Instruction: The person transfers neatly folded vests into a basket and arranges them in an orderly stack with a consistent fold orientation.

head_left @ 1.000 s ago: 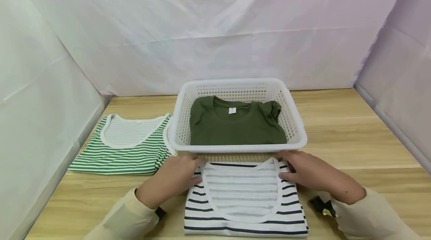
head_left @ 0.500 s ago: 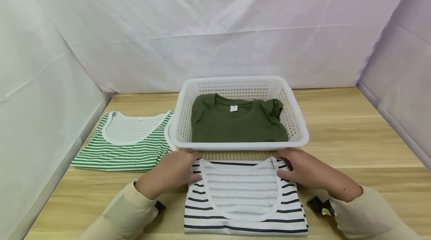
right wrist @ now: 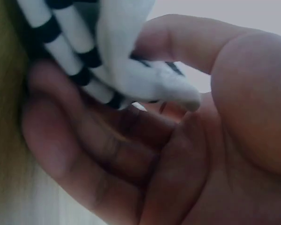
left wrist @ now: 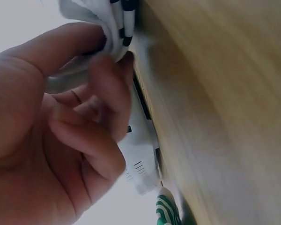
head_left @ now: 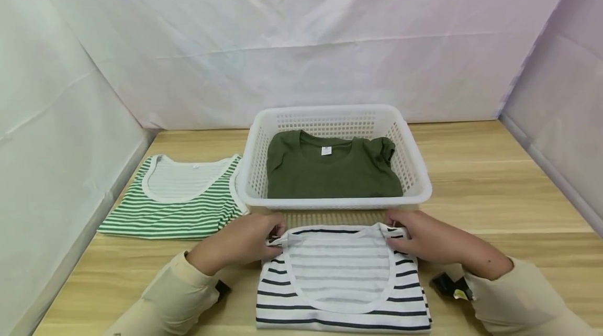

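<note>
A folded white shirt with black stripes (head_left: 341,294) lies at the table's front, its wide neckline facing up. My left hand (head_left: 245,242) pinches its far left shoulder between thumb and fingers, and the cloth bunches there. In the left wrist view, the left hand (left wrist: 70,112) has its fingers curled around the striped edge. My right hand (head_left: 424,236) grips the far right shoulder. The right wrist view shows the right hand (right wrist: 145,136) with thumb above and curled fingers beneath the folded layers.
Just beyond the striped shirt stands a white plastic basket (head_left: 336,203) holding a folded dark green shirt (head_left: 330,176). Left of the basket lies a folded green-and-white striped top (head_left: 179,215). White cloth (head_left: 301,53) hangs behind the wooden table (head_left: 490,189).
My left hand has gone from resting on the left shoulder to pinching it, and the collar's back edge has bunched up slightly. The right hand's fingers have drawn in on the right shoulder.
</note>
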`<state>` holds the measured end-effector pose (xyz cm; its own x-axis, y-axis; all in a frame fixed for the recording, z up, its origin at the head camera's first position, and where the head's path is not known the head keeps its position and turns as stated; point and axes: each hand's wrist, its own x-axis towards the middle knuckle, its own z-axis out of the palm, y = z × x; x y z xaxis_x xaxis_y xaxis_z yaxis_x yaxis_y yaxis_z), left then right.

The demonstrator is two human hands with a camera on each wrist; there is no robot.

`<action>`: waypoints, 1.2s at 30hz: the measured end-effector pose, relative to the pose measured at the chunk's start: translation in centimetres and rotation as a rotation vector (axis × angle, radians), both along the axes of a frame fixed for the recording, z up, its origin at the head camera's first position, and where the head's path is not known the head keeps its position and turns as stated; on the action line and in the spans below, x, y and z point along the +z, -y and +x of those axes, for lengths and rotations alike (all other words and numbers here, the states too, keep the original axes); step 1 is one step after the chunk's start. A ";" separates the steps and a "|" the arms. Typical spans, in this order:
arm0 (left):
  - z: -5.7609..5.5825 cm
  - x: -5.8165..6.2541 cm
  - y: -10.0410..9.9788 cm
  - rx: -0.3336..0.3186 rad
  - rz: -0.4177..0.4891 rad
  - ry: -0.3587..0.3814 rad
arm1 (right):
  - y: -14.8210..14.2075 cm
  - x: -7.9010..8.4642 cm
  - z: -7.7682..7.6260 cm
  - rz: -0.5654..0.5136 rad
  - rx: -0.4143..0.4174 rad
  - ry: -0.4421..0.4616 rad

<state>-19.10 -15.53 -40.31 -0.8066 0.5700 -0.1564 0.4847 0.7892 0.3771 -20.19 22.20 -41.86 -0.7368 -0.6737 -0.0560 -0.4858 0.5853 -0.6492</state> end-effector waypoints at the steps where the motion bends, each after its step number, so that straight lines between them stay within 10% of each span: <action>1: 0.0 0.0 0.0 -0.007 0.021 0.015 | 0.0 0.1 0.0 -0.012 0.007 0.017; 15: -0.8 0.3 0.9 -0.087 0.108 0.225 | -1.1 -0.1 0.0 0.014 0.096 0.198; 36: -1.7 0.0 1.4 -0.158 0.228 0.249 | -1.0 -0.9 -0.7 -0.137 0.218 0.224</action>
<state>-20.75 -16.97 -40.33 -0.6588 0.7275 -0.1917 0.4653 0.5942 0.6560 -20.86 23.18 -42.80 -0.5541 -0.8266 -0.0985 -0.4263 0.3834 -0.8193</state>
